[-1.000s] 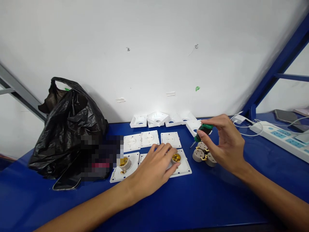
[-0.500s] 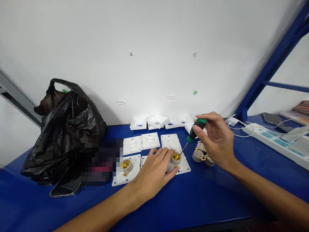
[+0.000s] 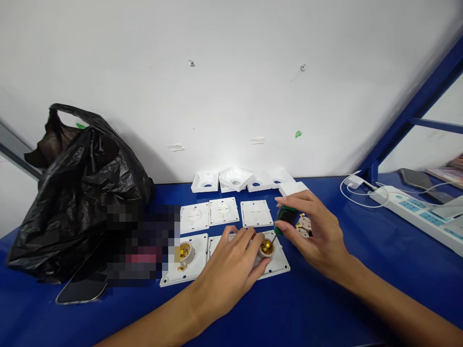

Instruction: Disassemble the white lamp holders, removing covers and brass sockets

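Observation:
My left hand (image 3: 235, 258) lies over a white square plate (image 3: 280, 262), its thumb and fingers pinched around a round lamp socket (image 3: 267, 248) with a brass-coloured inside. In my right hand (image 3: 320, 231) is a screwdriver (image 3: 287, 217) with a green and black handle, gripped between thumb and fingers. The shaft slants down and its tip is inside the socket. To the left, a second lamp socket (image 3: 186, 251) sits on another white plate (image 3: 197, 269). Loose beige sockets (image 3: 304, 224) with brass tabs are partly hidden behind my right hand.
Three flat white plates (image 3: 256, 213) lie behind my hands, and several white box covers (image 3: 208, 183) stand along the wall. A black plastic bag (image 3: 87, 193) and a phone (image 3: 81, 286) are at the left. At the right are a power strip (image 3: 415, 207) and white cables.
The screwdriver has moved down, its tip going from the socket's rim to inside it. My right hand has lowered with it. My left hand keeps its hold, and the camera view has shifted slightly.

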A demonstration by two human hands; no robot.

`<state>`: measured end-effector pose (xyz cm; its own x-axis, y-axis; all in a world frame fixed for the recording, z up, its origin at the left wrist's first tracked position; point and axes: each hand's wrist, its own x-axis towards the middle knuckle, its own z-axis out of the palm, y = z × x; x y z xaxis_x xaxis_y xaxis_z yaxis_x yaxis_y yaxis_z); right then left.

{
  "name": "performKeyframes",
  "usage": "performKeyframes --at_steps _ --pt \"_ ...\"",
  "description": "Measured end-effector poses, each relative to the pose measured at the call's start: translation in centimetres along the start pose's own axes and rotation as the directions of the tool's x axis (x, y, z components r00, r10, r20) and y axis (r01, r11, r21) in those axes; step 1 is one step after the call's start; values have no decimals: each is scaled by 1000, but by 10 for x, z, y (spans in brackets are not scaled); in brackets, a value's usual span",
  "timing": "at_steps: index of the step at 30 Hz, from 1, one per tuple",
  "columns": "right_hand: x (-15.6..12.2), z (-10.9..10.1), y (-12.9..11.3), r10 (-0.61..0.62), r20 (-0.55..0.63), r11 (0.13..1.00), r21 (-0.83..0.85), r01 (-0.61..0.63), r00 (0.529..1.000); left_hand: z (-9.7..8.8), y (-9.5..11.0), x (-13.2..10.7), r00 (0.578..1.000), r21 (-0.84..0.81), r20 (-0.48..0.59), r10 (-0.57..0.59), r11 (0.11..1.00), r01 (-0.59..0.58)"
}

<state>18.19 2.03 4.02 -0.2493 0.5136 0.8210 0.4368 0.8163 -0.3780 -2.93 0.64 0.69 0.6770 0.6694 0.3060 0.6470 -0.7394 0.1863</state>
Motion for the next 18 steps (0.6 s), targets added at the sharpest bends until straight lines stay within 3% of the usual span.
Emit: performKeyframes --at_steps 8,11,15,16,18 --pt "-2 5 0 9 -15 1000 -3 -9 1000 0 -1 0 1000 -43 5 8 999 -8" --pt "1 1 0 75 113 987 132 -90 991 -1 0 0 1000 -46 5 10 999 -10" --pt "3 -8 -4 174 377 917 275 -289 910 -2 0 1 1000 -39 10 7 999 -7" --pt "2 -9 -4 183 381 913 275 -300 906 -2 0 1 1000 -38 11 7 999 -7" --pt "1 -9 -2 176 285 929 268 -254 942 -2 0 2 1000 -37 15 8 999 -8"
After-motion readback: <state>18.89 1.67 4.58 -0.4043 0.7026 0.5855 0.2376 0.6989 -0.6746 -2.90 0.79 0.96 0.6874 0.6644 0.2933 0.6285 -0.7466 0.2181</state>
